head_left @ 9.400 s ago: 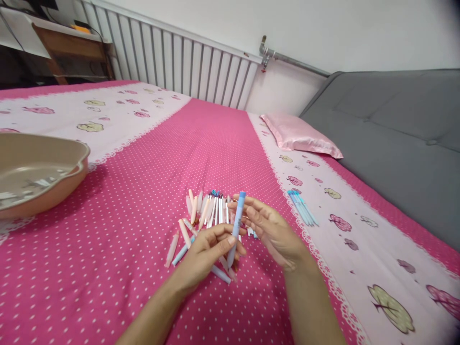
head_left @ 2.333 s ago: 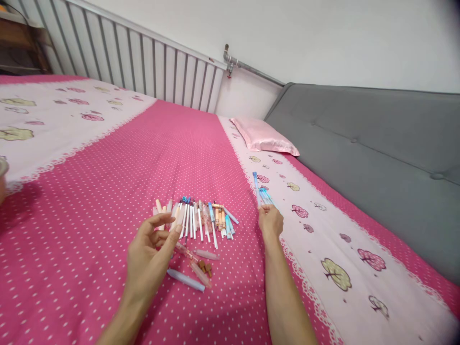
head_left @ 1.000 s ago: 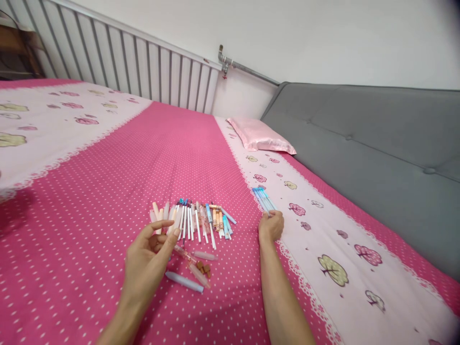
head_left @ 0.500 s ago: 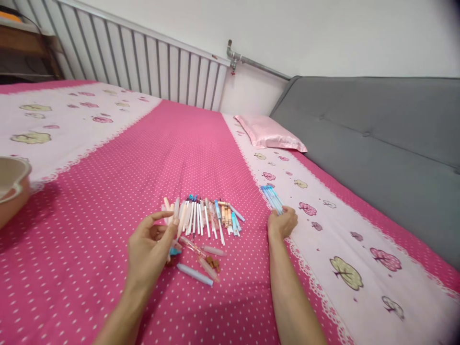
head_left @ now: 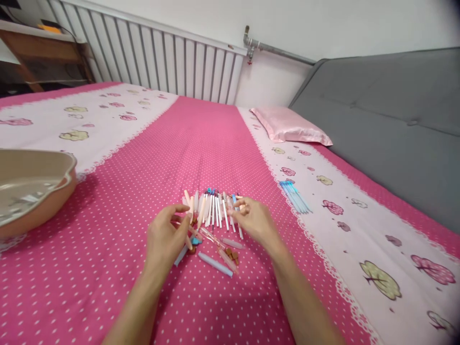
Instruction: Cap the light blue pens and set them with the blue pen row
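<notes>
A row of pens and slim white sticks [head_left: 216, 211] lies in a pile on the pink dotted bedspread. My left hand [head_left: 167, 235] is at the pile's left end, thumb and forefinger closed close together beside a peach pen [head_left: 191, 205]; what they grip is unclear. Over the right end reaches my right hand [head_left: 257, 221], fingers curved and thumb apart, close to a blue-topped pen. Nearer me lie a pale blue pen [head_left: 215, 264], clear pink pens [head_left: 228, 260] and small brown pieces [head_left: 233, 254]. Apart on the right is a bundle of light blue pens [head_left: 295, 196].
An orange basin [head_left: 46, 211] with a beige inside stands on the bed at left, some things in it. A pink pillow [head_left: 289, 125] lies at the far right by the grey headboard [head_left: 388, 100]. A white radiator [head_left: 161, 62] lines the back wall.
My right hand has let go of the light blue pens on the bed's right and moved left to the pile. My left hand stays at the pile's left end. The view has turned left.
</notes>
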Available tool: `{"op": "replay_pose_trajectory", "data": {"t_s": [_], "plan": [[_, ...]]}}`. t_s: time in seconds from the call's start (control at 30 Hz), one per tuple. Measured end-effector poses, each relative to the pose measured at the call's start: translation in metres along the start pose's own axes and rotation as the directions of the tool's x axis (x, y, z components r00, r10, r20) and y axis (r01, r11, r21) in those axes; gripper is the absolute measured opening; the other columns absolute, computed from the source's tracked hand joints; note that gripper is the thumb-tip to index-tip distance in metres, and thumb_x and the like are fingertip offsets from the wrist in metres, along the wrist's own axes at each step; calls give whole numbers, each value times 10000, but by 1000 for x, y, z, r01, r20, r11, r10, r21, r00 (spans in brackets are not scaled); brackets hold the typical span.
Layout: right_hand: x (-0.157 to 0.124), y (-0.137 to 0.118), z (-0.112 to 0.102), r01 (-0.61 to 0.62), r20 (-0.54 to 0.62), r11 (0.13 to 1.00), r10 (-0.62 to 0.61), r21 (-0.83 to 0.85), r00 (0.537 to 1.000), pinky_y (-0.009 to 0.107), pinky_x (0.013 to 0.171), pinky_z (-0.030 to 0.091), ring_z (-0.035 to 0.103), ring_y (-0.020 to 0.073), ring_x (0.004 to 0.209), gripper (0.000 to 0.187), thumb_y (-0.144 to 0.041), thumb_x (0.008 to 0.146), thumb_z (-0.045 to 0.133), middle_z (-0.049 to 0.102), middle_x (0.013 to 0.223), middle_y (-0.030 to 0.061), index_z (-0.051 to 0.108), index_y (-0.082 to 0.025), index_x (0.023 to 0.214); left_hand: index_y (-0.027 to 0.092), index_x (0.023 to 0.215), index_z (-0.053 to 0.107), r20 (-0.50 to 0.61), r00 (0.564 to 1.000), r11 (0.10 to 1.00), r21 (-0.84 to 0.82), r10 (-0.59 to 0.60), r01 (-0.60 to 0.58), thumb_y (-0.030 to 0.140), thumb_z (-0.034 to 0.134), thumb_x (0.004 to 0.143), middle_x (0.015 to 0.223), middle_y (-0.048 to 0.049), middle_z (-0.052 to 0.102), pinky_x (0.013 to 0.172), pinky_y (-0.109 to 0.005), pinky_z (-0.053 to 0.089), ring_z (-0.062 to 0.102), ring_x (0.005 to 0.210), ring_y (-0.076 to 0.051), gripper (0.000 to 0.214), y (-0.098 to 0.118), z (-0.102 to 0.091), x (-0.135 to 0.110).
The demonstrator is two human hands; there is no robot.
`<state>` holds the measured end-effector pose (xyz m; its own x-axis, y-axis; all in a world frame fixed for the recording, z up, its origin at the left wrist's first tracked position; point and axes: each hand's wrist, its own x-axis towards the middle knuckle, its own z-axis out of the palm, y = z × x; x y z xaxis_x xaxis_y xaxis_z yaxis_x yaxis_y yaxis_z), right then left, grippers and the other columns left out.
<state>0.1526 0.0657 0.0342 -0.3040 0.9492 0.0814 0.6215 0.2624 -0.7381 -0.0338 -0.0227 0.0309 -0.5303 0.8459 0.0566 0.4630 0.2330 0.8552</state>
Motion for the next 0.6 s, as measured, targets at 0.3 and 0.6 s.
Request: {"op": "replay_pose_trajectory", "data": {"t_s": [0.3,0.6], "plan": [[-10,-7,26,-38,53,947,58,-318,997,267,593,411,637,226,713,223,-161,736,640,660,728,23,573,-201,945,185,972,605,47,987,988,11,153,-154,406,530,807,714,-27,650,588,-287,471,603,510,-153,286,-4,4,0],[-15,-23,6,-156,329,849,-22,504,944,223,554,485,664,157,615,72,-144,799,557,649,664,-3,526,-172,857,167,982,660,32,978,974,-96,208,-204,426,582,787,898,-63,683,697,-286,479,626,753,-178,333,6,2,-5]]}}
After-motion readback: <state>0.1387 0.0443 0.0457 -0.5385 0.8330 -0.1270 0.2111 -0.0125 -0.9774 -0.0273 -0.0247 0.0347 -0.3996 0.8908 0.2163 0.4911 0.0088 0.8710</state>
